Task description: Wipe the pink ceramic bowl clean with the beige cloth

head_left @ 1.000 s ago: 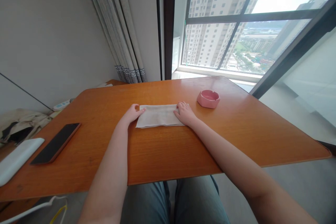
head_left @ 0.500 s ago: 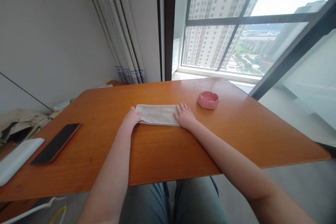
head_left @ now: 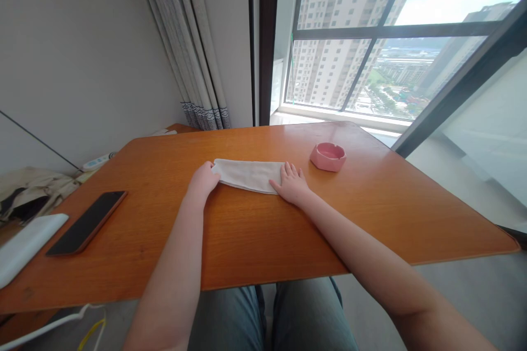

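Note:
A folded white cloth [head_left: 249,175] lies as a long strip across the middle of the wooden table. My left hand [head_left: 203,180] grips its left end between thumb and fingers, and that end is raised a little off the wood. On the right end, my right hand [head_left: 291,182] rests palm down with the fingers spread, pressing the cloth against the tabletop. A pink faceted ashtray [head_left: 328,157] sits just beyond my right hand, apart from it.
On the left side of the table [head_left: 164,252] lie a dark phone [head_left: 87,223] and a white elongated object [head_left: 31,248]. Curtains [head_left: 185,38] hang behind the far left edge, and a large window [head_left: 370,38] fills the back right. White and yellow cables [head_left: 93,329] hang below the left front edge.
My left hand has lifted the cloth's left end slightly, so the strip now slants and bends. My right hand stays flat on the other end.

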A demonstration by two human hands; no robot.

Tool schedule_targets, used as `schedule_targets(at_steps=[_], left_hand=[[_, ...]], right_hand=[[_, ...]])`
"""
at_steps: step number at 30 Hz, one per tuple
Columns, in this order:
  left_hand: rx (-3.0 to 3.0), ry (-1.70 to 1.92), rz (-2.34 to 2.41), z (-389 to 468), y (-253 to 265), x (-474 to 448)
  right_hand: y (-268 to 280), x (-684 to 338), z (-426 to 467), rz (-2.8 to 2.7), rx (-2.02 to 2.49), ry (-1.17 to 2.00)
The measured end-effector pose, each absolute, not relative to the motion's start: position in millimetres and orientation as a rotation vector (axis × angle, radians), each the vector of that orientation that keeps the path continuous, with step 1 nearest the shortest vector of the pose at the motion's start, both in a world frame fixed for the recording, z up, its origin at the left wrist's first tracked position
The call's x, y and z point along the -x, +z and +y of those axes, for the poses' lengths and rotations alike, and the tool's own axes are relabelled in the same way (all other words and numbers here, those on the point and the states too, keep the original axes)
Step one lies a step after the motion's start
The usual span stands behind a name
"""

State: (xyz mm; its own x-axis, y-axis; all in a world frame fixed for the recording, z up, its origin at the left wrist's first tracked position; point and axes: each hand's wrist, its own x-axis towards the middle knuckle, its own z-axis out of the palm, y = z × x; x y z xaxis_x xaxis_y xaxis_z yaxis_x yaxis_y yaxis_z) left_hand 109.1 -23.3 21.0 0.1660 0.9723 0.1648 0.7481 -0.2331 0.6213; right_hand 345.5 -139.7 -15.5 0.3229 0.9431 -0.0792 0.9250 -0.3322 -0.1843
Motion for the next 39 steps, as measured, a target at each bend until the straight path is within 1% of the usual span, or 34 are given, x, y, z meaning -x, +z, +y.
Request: schedule_targets(at_steps=[2,4,6,8,10,15,17,22,25,28,30,32,35,37,39], left_hand=[[-2.013,1.148,1.575,-38.8,29.5,-126.7],[-1.957,1.508,1.387,-56.0,32.0,-146.7],[-2.001,1.600,1.207,-70.9,26.9,-165.5],[-2.144,1.488,1.041,-80.8,16.4,-181.3],[-2.303,1.300,0.894,-85.6,4.7,-194.4],[-2.601,0.911,0.668,-87.8,-14.0,-215.9],[-2.618,0.845,0.628,-88.5,-16.4,-218.8],[-2.619,0.884,0.534,-90.3,-16.9,-219.2],[-2.647,0.750,0.465,-93.0,-16.4,-220.3],[-2.639,0.649,0.400,-97.6,-13.1,-218.9],[-2.601,0.700,0.353,-99.0,-8.9,-213.9],[-2.542,0.860,0.402,-96.2,-4.5,-205.8],[-2.412,1.129,0.617,-82.8,-2.0,-192.3],[-2.296,1.191,0.748,-71.2,-4.3,-186.4],[-2.180,1.181,0.850,-62.0,-8.7,-184.9]], right_hand=[[-17.1,-340.4,-135.9,-1.746,2.417,0.231],[-15.9,-337.1,-134.0,-1.782,2.358,0.217],[-13.0,-337.6,-134.3,-1.845,2.294,0.215],[-10.3,-342.5,-135.0,-1.881,2.241,0.230],[-9.1,-351.5,-133.7,-1.872,2.175,0.263],[-12.5,-380.6,-121.7,-1.586,1.976,0.407],[-15.5,-388.4,-117.7,-1.454,1.934,0.429],[-21.0,-391.8,-114.4,-1.381,1.879,0.458],[-20.0,-390.3,-115.4,-1.332,1.889,0.462],[-15.7,-386.6,-119.1,-1.306,1.914,0.324],[-12.3,-379.4,-123.2,-1.393,1.895,0.121],[-9.9,-366.6,-128.7,-1.568,1.808,0.004],[-9.0,-339.3,-139.4,-1.923,1.691,0.115],[-7.9,-322.0,-148.6,-2.100,1.751,0.154],[-3.9,-311.4,-159.8,-2.158,1.880,0.125]])
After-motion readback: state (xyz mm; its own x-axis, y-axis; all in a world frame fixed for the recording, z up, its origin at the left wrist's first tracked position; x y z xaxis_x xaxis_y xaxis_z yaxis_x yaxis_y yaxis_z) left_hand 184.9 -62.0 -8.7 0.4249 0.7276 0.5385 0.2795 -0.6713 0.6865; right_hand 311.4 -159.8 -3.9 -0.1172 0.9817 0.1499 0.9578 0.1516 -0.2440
